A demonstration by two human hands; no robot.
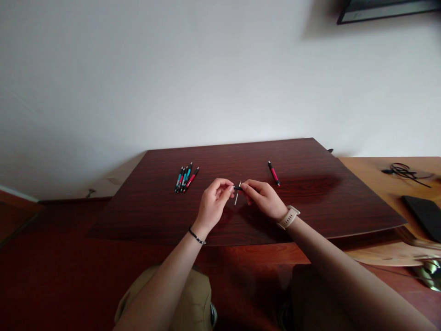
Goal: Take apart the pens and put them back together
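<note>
My left hand (215,197) and my right hand (265,198) meet above the middle of the dark wooden table (213,161). Between them, pinched at opposite ends by the fingertips, is a short black pen part (238,187); most of it is covered by the fingers. Under it a thin white stick, looking like a pen refill (236,199), runs crosswise and seems to lie on the tabletop. To the left are several pens in blue and red with black grips, such as a blue pen (188,173) and a red pen (191,179). A single pink-red pen (274,174) lies to the right.
A white wall (206,73) rises behind the table. On the right, a lighter wooden desk (365,168) holds a coiled black cable (404,170) and a flat black device (423,214). A dark screen (389,14) hangs at the upper right.
</note>
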